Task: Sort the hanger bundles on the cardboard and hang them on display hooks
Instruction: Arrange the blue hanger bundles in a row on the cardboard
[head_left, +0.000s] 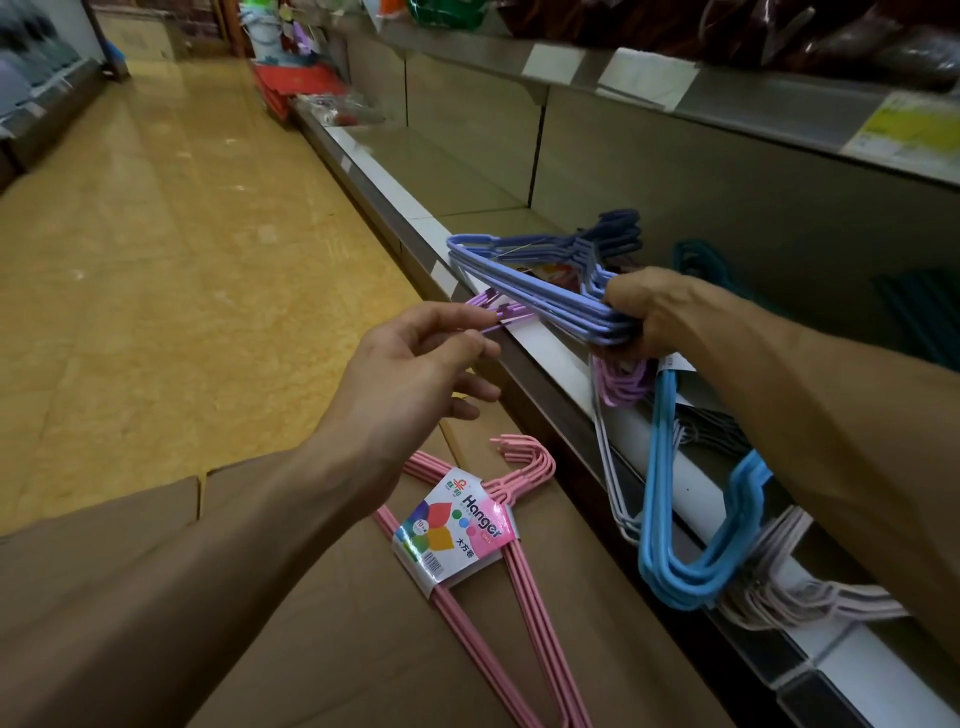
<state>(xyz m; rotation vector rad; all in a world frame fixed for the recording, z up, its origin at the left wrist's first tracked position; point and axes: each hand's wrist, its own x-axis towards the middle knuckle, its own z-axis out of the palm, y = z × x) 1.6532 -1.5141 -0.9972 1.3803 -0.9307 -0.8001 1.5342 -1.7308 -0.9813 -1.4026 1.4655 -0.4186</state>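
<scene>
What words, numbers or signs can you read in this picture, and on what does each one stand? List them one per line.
"Hanger": paper band round the pink hanger bundle on the cardboard.
"10": same band, on the coloured emblem.
"大方巷", as best I can read it: same band, near the barcode.
Small logo characters at the band's top: too small.
Shelf-edge price tags: blurred, unreadable.

Yellow-tan floor (171, 249) runs up aisle at left, glossy. Grey metal shelf (467, 171) along right side, bare near middle. Upper shelf edge (753, 91) carries white price tags (647, 78) and yellow-green label (909, 130). Dark bagged goods (857, 36) on top shelf. Red items (296, 85) at far end of aisle. Grey shelving (36, 98) across aisle, far left, blurred.
</scene>
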